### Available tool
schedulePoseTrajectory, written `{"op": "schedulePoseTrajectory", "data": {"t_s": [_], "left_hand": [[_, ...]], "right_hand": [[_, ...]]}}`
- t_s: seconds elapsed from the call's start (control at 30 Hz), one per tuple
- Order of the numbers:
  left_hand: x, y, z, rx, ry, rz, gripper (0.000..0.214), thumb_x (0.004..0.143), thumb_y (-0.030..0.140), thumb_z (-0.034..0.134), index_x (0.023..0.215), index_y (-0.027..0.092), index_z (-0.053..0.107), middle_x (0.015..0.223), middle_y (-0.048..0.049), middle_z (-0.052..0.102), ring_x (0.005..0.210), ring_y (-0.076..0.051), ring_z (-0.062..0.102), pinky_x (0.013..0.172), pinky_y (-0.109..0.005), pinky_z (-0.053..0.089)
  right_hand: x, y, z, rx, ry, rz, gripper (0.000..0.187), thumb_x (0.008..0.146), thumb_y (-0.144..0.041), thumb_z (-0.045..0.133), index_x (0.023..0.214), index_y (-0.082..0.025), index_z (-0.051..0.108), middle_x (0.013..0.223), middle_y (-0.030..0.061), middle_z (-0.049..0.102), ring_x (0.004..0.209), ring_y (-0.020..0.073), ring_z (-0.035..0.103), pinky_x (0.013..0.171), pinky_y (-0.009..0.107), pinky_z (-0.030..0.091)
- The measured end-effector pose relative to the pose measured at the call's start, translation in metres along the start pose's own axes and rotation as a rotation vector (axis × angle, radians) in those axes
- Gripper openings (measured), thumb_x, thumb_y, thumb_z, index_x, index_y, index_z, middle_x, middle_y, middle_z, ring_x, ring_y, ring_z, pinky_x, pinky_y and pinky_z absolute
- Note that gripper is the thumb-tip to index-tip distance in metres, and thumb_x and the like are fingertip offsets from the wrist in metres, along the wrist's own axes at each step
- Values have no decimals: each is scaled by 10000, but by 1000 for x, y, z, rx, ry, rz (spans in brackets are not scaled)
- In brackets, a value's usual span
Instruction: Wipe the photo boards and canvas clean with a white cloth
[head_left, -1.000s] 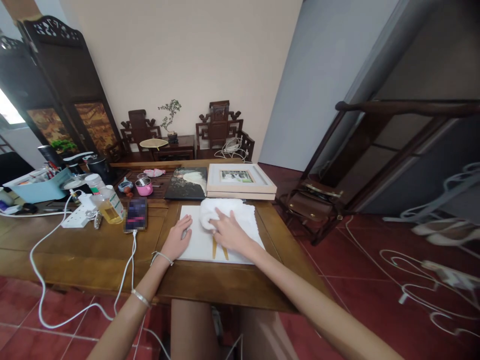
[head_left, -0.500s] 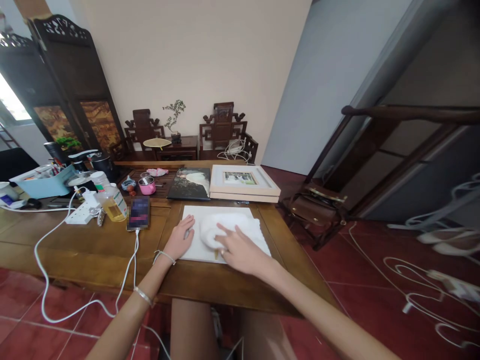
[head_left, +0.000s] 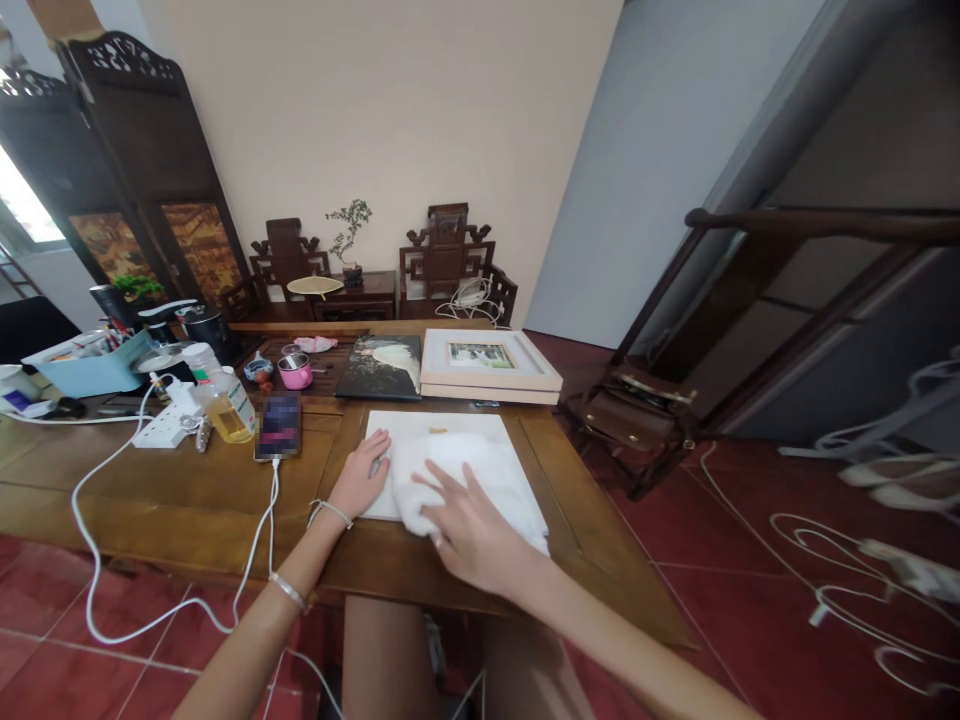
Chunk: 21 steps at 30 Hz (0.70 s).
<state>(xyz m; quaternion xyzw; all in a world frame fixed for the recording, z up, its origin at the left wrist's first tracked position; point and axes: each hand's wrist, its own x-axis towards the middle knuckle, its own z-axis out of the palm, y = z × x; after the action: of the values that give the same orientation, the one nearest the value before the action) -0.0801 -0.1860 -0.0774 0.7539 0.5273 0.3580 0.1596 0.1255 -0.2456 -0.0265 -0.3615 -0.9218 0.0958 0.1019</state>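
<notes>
A white cloth (head_left: 495, 470) lies bunched over the near part of a flat white board (head_left: 397, 425) on the wooden table. My right hand (head_left: 472, 525) presses down on the cloth with its fingers spread. On the board's left edge rests my left hand (head_left: 364, 475), fingers stretched out flat. Beyond the cloth, a small brownish-yellow mark (head_left: 438, 430) shows on the board. The cloth hides much of the board's right and near side.
Behind the board lie framed pictures (head_left: 536, 375) and a dark photo panel (head_left: 375, 380). To the left are a phone (head_left: 278, 428) with its cable, a bottle (head_left: 234, 405), a power strip (head_left: 169, 425) and a pink cup (head_left: 295, 372). A chair (head_left: 637, 425) stands right.
My right hand has slid the cloth toward me, over the board's near edge. The mark near that edge is now covered, and one farther back shows. My left hand stays put.
</notes>
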Motion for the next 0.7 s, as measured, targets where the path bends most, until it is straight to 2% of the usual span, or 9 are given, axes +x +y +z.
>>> {"op": "schedulePoseTrajectory", "data": {"t_s": [0.1, 0.17, 0.3, 0.4, 0.5, 0.6, 0.7], "left_hand": [[0, -1, 1, -2, -3, -2, 406, 810, 191, 429, 1186, 131, 570, 1314, -96, 501, 1270, -207, 404, 1085, -405, 302], [0, -1, 0, 1, -8, -9, 408, 813, 190, 424, 1189, 118, 566, 1314, -107, 499, 1270, -208, 404, 1087, -402, 298], [0, -1, 0, -8, -11, -11, 404, 825, 210, 426, 1197, 126, 559, 1317, -106, 495, 1273, -210, 399, 1094, -416, 277], [0, -2, 0, -5, -12, -7, 394, 849, 213, 390, 1196, 137, 559, 1319, -98, 494, 1276, -199, 395, 1095, -419, 271], [0, -3, 0, -7, -7, -1, 399, 859, 213, 371, 1209, 142, 549, 1320, -89, 496, 1276, -191, 394, 1095, -406, 275], [0, -3, 0, -10, 5, -7, 407, 853, 223, 386, 1221, 141, 538, 1326, -88, 489, 1272, -193, 399, 1097, -393, 277], [0, -4, 1, -7, 0, -1, 413, 838, 209, 400, 1219, 135, 540, 1326, -92, 489, 1269, -194, 405, 1095, -388, 289]], "right_hand": [[-18, -11, -2, 65, -22, -43, 309, 693, -119, 454, 940, -191, 626, 1378, 90, 418, 1353, 277, 143, 1047, 583, 75], [-14, -10, -6, 67, -47, -39, 313, 699, -120, 450, 952, -185, 623, 1349, 112, 450, 1347, 272, 172, 1044, 575, 107], [28, 10, -11, -9, -40, 62, 347, 760, -147, 421, 1057, -143, 601, 1300, 176, 479, 1320, 300, 237, 1005, 581, 173], [64, 26, -9, -66, -22, 169, 380, 790, -155, 396, 1128, -141, 569, 1290, 179, 488, 1312, 311, 242, 978, 601, 182], [79, 29, -3, -97, -13, 217, 397, 798, -170, 392, 1161, -156, 552, 1358, 160, 421, 1322, 326, 200, 969, 636, 149], [63, 13, 4, -138, -8, 170, 396, 782, -187, 422, 1148, -161, 572, 1408, 152, 351, 1328, 349, 166, 983, 650, 104], [28, -10, 6, -132, -43, 83, 369, 760, -203, 460, 1099, -181, 605, 1403, 139, 366, 1332, 346, 159, 1010, 630, 87]]}}
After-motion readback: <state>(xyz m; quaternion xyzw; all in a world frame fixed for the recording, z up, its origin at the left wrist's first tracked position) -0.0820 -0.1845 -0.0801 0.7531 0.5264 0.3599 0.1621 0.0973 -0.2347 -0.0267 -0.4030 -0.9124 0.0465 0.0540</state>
